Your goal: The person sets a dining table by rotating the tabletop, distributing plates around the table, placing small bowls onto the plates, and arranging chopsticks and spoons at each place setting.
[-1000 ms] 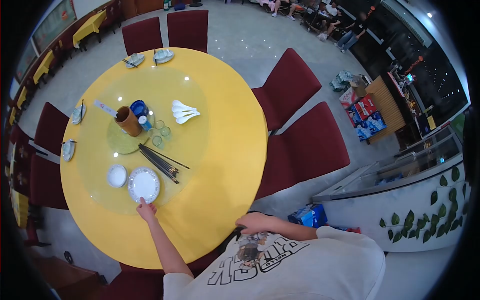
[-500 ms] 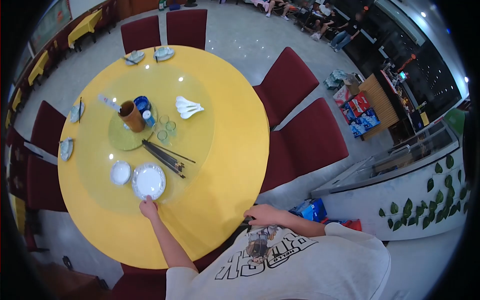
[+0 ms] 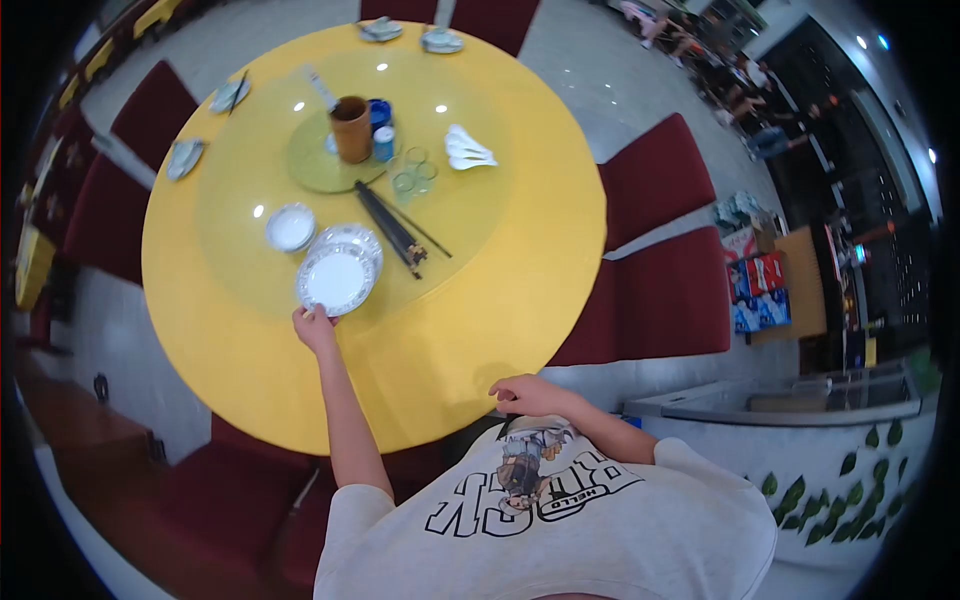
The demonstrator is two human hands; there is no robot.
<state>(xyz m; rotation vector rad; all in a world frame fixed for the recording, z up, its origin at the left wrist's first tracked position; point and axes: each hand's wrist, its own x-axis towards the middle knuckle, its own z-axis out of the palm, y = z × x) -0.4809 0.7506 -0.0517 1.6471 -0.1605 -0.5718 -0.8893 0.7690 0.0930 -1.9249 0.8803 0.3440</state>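
My left hand [image 3: 317, 324] pinches the near rim of a white plate with a patterned border [image 3: 335, 283]. That plate overlaps the plates beneath it [image 3: 362, 243] and is shifted toward me. Just beyond lies a small white bowl [image 3: 290, 228], possibly a stack. Dark chopsticks [image 3: 395, 228] lie to the right of the plates. My right hand [image 3: 528, 395] hovers by the table's near edge with loosely bent fingers, holding nothing visible. White spoons [image 3: 468, 148] and several glasses [image 3: 415, 172] sit farther back on the glass turntable [image 3: 240, 190].
A brown cylindrical holder [image 3: 350, 130] and a blue-and-white container [image 3: 384, 143] stand mid-table. Place settings [image 3: 186, 158] line the far edge of the yellow table [image 3: 420, 400]. Dark red chairs [image 3: 670, 290] surround it. Drink boxes [image 3: 760, 290] and a white counter [image 3: 800, 450] are at right.
My left hand has slid the top plate off-centre, toward me, uncovering part of the plates below. My right hand has lifted slightly from my shirt. The whole view has turned.
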